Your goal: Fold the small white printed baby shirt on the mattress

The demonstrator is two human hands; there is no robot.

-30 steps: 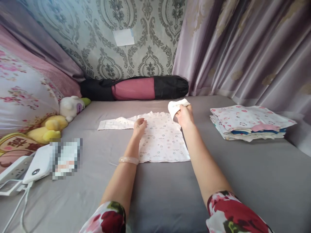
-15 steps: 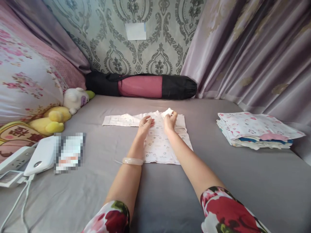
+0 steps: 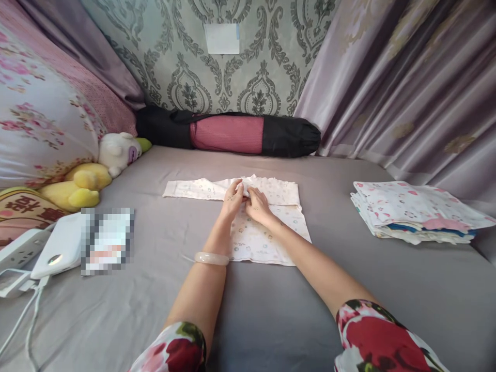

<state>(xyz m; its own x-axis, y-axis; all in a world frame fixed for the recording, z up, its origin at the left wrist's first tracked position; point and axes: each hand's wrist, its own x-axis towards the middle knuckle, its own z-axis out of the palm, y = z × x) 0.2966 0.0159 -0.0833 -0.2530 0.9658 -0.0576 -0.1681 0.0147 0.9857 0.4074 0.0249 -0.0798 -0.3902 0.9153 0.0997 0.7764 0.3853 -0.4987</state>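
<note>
A small pale long-sleeved shirt (image 3: 267, 243) with a tiny print lies flat on the grey sheet. One sleeve stretches out to the left; the other is folded leftward across the chest. My right hand (image 3: 258, 205) is closed on the end of the folded sleeve, near the shirt's middle. Right beside it, my left hand (image 3: 232, 200) has its thumb and fingers closed on the same bit of cloth. The fingertips of both hands almost meet, and they partly hide the cuff. A pale bangle (image 3: 211, 258) circles my left wrist.
To the right sits a stack of folded clothes (image 3: 418, 206). A black and pink rolled bag (image 3: 227, 134) lies along the wall. At left are plush toys (image 3: 85, 186), a white power bank (image 3: 60, 245) with cables, a power strip (image 3: 23, 248) and a blurred packet (image 3: 108, 240).
My right hand has brought the sleeve end down and left across the shirt to my left hand. The left hand's fingers have closed in on the cloth. The view has shifted slightly.
</note>
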